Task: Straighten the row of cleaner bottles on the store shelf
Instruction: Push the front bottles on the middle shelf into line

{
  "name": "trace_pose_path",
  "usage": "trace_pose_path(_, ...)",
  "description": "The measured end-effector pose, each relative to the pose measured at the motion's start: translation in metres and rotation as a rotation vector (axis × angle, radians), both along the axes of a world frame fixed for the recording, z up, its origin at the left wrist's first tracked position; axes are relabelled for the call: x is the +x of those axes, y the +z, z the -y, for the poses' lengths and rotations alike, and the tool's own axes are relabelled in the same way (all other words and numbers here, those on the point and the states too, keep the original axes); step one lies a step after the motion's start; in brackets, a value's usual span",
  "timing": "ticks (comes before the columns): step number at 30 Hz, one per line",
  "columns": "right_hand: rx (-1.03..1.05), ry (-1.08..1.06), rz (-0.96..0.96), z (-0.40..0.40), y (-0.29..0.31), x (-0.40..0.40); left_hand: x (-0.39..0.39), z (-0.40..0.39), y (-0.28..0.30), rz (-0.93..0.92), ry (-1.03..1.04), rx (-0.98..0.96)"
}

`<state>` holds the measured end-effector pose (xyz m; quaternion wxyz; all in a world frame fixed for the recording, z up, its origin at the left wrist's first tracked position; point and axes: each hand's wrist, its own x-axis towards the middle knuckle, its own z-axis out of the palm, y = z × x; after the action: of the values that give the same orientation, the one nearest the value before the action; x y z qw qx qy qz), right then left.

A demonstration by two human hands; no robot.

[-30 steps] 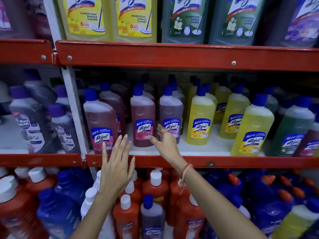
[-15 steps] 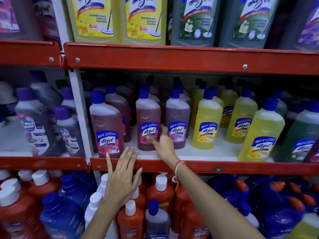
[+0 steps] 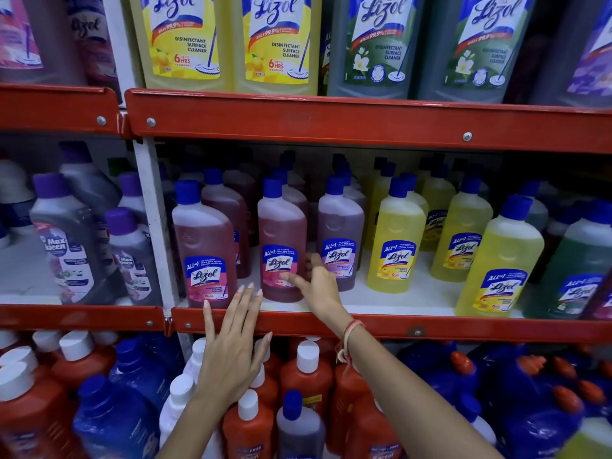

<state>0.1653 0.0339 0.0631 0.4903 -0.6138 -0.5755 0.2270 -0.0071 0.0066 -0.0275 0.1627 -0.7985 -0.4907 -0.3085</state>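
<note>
The right hand [image 3: 318,286], fingers spread, touched the upright middle pink Lizol bottle [image 3: 281,246] from its right; the left hand [image 3: 231,346], fingers apart, hovered below it.

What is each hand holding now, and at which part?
Nothing is held. The right hand reaches open between two pink-liquid plastic bottles, thumb at the middle bottle's label. The left hand hovers open.

red metal shelf rails [image 3: 364,125] on a white upright [image 3: 155,226], white shelf boards, dim light
</note>
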Motion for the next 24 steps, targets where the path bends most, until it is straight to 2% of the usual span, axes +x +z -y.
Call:
trace_pose_path(19, 0.014, 0.153, 0.005, 0.039, 0.001, 0.015, 0.005, 0.004, -0.002, 0.027, 0.032, -0.014)
trace_pose_path(22, 0.077, 0.116, -0.031, 0.044, 0.000, 0.024, 0.003, 0.006, -0.001, 0.025, 0.030, -0.018)
trace_pose_path(24, 0.174, 0.010, -0.075, 0.045, -0.001, 0.035, 0.004, 0.007, 0.000, 0.034, 0.028, -0.019)
